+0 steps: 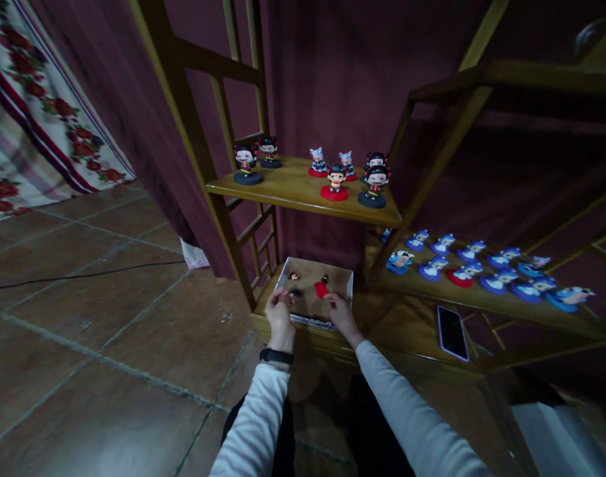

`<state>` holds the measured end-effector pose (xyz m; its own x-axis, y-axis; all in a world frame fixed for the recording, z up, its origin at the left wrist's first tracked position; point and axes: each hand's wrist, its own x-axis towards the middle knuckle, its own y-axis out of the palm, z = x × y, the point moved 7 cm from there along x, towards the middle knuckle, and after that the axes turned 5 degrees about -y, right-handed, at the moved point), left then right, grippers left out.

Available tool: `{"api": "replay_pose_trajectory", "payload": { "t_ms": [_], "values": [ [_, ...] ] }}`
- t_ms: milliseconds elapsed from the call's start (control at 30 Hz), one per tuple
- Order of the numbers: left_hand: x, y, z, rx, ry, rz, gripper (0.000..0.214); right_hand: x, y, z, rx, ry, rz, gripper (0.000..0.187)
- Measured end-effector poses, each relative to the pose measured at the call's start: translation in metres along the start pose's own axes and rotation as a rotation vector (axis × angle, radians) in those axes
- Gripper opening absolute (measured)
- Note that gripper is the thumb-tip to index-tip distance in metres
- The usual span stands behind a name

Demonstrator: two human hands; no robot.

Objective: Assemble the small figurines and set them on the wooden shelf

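A shallow cardboard box [287, 268] lies on the lowest wooden shelf, with a few small figure parts inside: a brown head [294, 276], a dark piece [296, 292] and a red base [321, 289]. My left hand [279, 318] reaches over the box's near left edge, fingers pinched close to the dark piece. My right hand [338, 313] reaches in beside the red base, fingertips curled at its edge. Whether either hand grips a piece is hard to see. A black band sits on my left wrist.
The upper shelf [303, 192] carries several small bobble-head figures on black and red bases. A lower right shelf [486, 291] holds several blue-and-white figures. A phone [452, 332] lies face up on the bottom shelf. Tiled floor stretches left, with a black cable and a floral curtain.
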<state>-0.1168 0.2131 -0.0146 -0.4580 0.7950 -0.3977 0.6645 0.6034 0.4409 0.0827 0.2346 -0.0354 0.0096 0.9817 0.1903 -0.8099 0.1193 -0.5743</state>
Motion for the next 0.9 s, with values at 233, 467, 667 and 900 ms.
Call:
{"api": "replay_pose_trajectory", "payload": {
  "t_ms": [233,467,667,900],
  "values": [
    [0.013,-0.002,0.011,-0.04,-0.135,0.038,0.019,0.065,0.033,-0.012,-0.374,0.044,0.057,0.034],
    [0.026,0.009,0.017,-0.078,-0.365,0.082,0.023,0.069,0.055,-0.016,-0.582,0.105,0.098,0.034],
    [0.026,0.015,0.019,-0.109,-0.388,0.095,0.023,0.063,0.036,-0.025,-0.345,0.149,0.045,0.023],
    [0.016,0.027,0.039,-0.02,-0.417,0.153,0.023,0.034,0.017,-0.041,0.782,0.373,-0.133,0.031]
  ]
}}
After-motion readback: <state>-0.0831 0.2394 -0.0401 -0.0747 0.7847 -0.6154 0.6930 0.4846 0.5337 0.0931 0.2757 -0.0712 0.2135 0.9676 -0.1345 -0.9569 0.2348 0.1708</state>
